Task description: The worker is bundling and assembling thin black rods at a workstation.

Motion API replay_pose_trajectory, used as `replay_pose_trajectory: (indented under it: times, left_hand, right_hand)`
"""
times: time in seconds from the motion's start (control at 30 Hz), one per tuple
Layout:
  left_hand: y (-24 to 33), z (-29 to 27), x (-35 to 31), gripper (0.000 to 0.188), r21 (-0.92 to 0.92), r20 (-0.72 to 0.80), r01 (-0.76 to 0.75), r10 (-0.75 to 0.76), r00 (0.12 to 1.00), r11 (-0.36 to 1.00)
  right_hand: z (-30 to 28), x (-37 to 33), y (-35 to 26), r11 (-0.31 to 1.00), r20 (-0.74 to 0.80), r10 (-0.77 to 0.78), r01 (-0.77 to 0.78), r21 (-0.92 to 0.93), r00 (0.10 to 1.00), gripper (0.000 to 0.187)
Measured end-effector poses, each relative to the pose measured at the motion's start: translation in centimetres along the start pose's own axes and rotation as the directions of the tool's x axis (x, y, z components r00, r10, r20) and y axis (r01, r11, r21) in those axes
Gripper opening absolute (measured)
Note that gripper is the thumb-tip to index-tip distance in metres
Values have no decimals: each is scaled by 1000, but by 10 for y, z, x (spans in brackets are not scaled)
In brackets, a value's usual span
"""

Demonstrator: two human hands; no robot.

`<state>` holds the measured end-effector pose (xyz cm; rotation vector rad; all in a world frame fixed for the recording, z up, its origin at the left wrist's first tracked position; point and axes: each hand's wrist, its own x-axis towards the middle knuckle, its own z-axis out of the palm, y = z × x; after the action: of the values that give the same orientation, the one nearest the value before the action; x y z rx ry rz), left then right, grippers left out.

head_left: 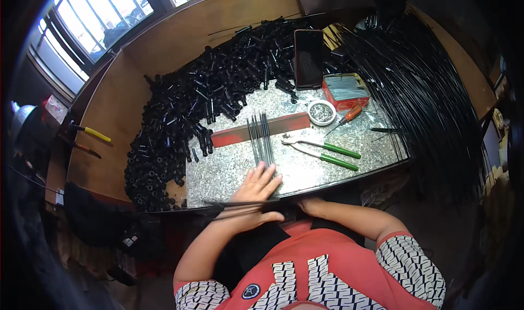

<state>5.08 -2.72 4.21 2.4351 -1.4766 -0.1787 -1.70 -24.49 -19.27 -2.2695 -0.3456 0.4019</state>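
Gripping thin, seemingly metal rods [243, 204], left hand [252, 196]

Coral-red top, black-and-white patterned short sleeves, round dark badge, bare forearms
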Motion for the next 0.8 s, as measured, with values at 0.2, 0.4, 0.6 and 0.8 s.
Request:
replay_pose_trajectory:
  times: [0.2,0.4,0.6,0.8]
  left_hand:
    - [-1,35,13,81,169,-78,-51,65,995,984]
    - [-6,39,13,78,208,-192,-93,133,972,974]
    - [-4,40,12,81,140,-269,-15,53,962,990]
    - [-3,43,13,95,132,-264,87,-50,963,987]
  right_hand:
    - [-39,-8,-13,942,316,270,-181,-283,910,43]
    - [-96,-46,-65,979,301,124,-68,-190,945,39]
    - [-128,-67,-115,980,129,-176,160,121,976,42]
    - [-152,-66,-145,984,296,-122,155,-91,947,42]
